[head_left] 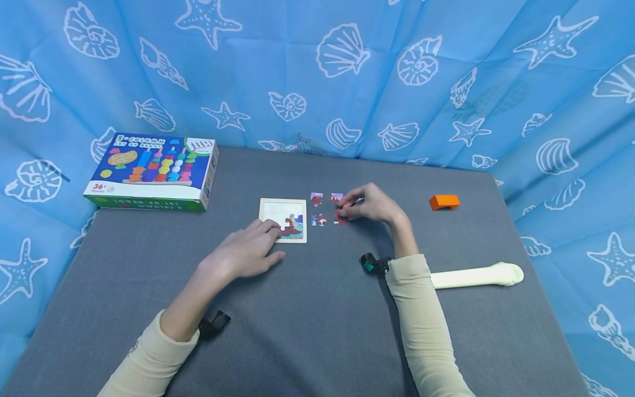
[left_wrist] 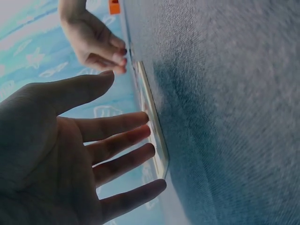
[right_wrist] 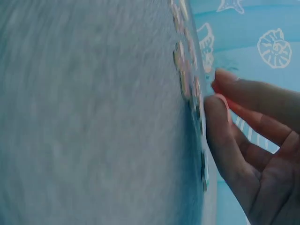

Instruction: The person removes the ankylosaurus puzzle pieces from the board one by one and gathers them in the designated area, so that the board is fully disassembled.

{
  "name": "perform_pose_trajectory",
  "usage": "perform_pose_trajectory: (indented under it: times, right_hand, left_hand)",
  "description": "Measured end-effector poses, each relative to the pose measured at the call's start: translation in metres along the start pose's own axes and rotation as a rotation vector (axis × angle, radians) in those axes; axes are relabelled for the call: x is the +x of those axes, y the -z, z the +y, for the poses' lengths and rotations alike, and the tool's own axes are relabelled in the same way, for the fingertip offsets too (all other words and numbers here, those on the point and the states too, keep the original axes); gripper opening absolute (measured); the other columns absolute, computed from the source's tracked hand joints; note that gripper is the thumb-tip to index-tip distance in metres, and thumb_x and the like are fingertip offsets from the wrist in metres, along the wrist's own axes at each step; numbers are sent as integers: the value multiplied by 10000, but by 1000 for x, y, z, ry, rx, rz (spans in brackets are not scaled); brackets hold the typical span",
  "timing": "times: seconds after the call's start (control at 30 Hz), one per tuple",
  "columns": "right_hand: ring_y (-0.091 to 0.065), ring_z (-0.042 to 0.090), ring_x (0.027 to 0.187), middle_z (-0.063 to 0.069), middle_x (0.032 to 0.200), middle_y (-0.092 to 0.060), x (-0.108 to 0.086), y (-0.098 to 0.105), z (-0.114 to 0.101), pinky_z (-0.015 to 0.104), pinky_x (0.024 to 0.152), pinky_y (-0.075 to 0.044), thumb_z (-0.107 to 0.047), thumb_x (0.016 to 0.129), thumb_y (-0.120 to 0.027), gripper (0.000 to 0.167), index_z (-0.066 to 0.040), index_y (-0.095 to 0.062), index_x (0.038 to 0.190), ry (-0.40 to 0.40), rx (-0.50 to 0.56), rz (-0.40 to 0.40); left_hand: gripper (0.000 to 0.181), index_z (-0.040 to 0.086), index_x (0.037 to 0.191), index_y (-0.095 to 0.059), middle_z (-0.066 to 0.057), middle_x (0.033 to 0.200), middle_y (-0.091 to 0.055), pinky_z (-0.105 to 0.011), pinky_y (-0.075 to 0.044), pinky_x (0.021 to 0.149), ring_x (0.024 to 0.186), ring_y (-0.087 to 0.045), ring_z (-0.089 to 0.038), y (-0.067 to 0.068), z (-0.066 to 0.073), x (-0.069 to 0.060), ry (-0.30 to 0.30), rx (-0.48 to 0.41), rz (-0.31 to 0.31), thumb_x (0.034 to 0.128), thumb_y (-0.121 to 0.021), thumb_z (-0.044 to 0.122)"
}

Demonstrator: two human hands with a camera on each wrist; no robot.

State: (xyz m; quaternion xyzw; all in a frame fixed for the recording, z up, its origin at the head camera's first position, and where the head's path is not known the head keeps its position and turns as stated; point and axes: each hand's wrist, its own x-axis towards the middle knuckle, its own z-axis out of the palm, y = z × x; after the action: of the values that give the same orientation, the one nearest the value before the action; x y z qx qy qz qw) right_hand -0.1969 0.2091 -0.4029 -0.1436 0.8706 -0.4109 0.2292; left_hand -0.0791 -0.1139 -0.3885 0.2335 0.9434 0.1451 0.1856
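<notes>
A small square puzzle tray with a pale rim lies mid-table, partly filled with colourful pieces at its lower right. My left hand reaches over its lower left side, fingers extended and spread. In the left wrist view the fingertips are beside the tray's edge. Right of the tray lie several loose jigsaw pieces, reddish brown, purple and white. Over the right-hand ones is my right hand, thumb and index finger near each other. Between those fingertips no piece is plainly visible.
A boxed bead set stands at the back left. An orange arch block lies at the right, with a long cream-coloured object nearer, partly behind the right sleeve. A blue shell-patterned curtain hangs behind the grey table.
</notes>
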Motion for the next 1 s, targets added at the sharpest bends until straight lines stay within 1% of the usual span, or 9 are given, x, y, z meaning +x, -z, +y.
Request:
perform_pose_trajectory:
  times: [0.1, 0.27, 0.33, 0.4, 0.5, 0.63, 0.73, 0.87, 1.0]
  right_hand:
    - [-738, 122, 864, 176, 1118, -807, 2, -4, -4, 223, 768, -605, -113, 971, -819, 233, -5, -807, 1178, 26, 44, -25]
    - [-781, 150, 881, 167, 1084, -814, 9, -18, -12, 279, 798, -658, -85, 983, -797, 223, 1, -803, 1189, 72, 135, -64]
    - [-784, 136, 882, 160, 1085, -818, 12, -24, -16, 277, 790, -658, -88, 983, -800, 223, -1, -804, 1187, 88, 150, -75]
    - [-768, 120, 865, 156, 1078, -821, 15, -31, -21, 252, 751, -634, -86, 980, -803, 217, -1, -808, 1180, 108, 146, -86]
    - [-736, 95, 843, 150, 1060, -821, 20, -39, -28, 237, 706, -587, -90, 981, -804, 216, 2, -807, 1177, 148, 113, -111]
    - [-714, 103, 812, 158, 1042, -807, 28, -50, -41, 242, 698, -584, -70, 988, -784, 213, 13, -794, 1184, 183, 90, -168]
    - [-684, 103, 777, 150, 1022, -798, 33, -56, -49, 244, 680, -565, -64, 987, -772, 211, 17, -789, 1182, 198, 53, -193]
    - [-670, 79, 743, 115, 947, -782, 40, -62, -59, 229, 671, -567, -46, 963, -783, 203, 23, -794, 1154, 176, -24, -193]
    - [-616, 76, 711, 46, 873, -716, 45, -67, -65, 206, 642, -521, -50, 934, -821, 191, -14, -802, 1121, 139, -129, -198]
  left_hand:
    - [658, 42, 1630, -473, -170, 1698, -462, -636, -476, 1211, 1576, -446, -377, -1, 3, 1, -13, -5, -18, 1098, -628, 397]
    - [687, 100, 1684, -402, -136, 1763, -383, -672, -404, 1261, 1643, -351, -407, -3, 9, 1, -31, -11, -55, 1105, -615, 401]
    - [691, 107, 1687, -399, -122, 1771, -373, -678, -394, 1266, 1647, -338, -416, -3, 10, 1, -27, -7, -71, 1104, -617, 408]
    - [688, 117, 1686, -403, -114, 1777, -362, -691, -396, 1258, 1651, -327, -422, -4, 10, 1, -16, -4, -86, 1105, -614, 418]
    - [680, 125, 1682, -415, -109, 1780, -357, -703, -402, 1247, 1655, -316, -421, -4, 10, 1, -6, -6, -95, 1104, -615, 423]
    - [661, 125, 1670, -440, -111, 1771, -371, -720, -416, 1225, 1653, -317, -422, -5, 8, 2, -8, -10, -89, 1104, -616, 418]
    - [656, 127, 1667, -447, -111, 1766, -380, -728, -429, 1209, 1651, -322, -419, -6, 7, 2, -16, -12, -79, 1104, -618, 417]
    - [655, 134, 1668, -447, -107, 1766, -381, -738, -439, 1193, 1651, -323, -417, -7, 6, 2, -21, -10, -73, 1104, -617, 421]
    - [656, 136, 1669, -445, -104, 1767, -380, -745, -443, 1185, 1654, -316, -419, -8, 7, 2, -23, -11, -71, 1104, -616, 423]
